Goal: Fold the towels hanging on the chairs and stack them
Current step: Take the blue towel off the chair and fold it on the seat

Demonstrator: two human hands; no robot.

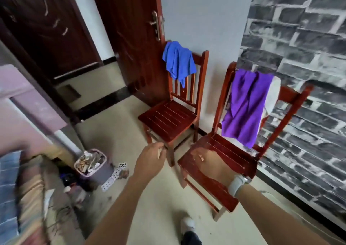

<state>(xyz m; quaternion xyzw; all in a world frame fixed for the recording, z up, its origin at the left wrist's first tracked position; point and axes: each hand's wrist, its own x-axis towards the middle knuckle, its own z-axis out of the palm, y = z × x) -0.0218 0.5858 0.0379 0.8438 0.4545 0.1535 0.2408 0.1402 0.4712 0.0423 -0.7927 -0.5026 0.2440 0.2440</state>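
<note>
Pale tiled floor (pixel 112 132) spreads under both hands. Left of the left hand (pixel 149 157), a full lilac bin (pixel 93 165) and scattered playing cards (pixel 114 177). Both hands hang empty, fingers loosely curled. Beyond the left hand, a blue towel (pixel 178 61) drapes the far chair (pixel 168 117). Beyond the right hand (pixel 209 162), a purple towel (pixel 245 106) hangs on the near chair (pixel 224 155), against brick-patterned wallpaper (pixel 303 39). No legible writing.

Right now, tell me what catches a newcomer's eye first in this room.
Two bright towels: a blue towel draped over the far chair by the door, and a purple towel hanging on the near chair by the brick-pattern wall. Both empty hands, left hand and right hand, reach toward them.
</note>
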